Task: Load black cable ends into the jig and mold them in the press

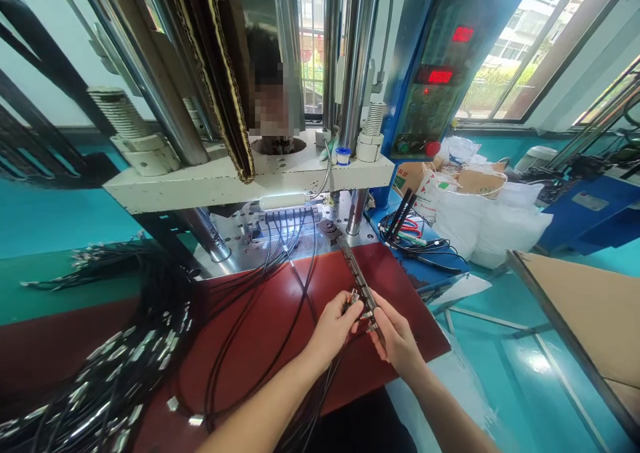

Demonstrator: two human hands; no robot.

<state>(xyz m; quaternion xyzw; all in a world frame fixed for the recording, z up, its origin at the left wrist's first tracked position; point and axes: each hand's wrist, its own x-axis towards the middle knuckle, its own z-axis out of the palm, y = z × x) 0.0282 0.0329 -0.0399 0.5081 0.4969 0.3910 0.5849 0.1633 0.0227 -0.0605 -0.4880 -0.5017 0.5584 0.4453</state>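
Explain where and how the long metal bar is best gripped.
The bar is probably best pinched across its narrow width at the near end, from the right: it is long and slim, slanting toward the press, and the left hand crowds its left side. The right hand grips there.

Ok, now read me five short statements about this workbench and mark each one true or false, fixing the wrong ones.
1. The right hand holds a long, dark, slotted metal strip. True.
2. The heap of black cables with silvery connectors lies to the right of both hands. False: the heap lies to their left.
3. A flat, dark red board lies beneath the hands. True.
4. The left hand holds nothing. False: it pinches a small silvery connector beside the strip.
5. A round red button sits on the tall blue control box. True.
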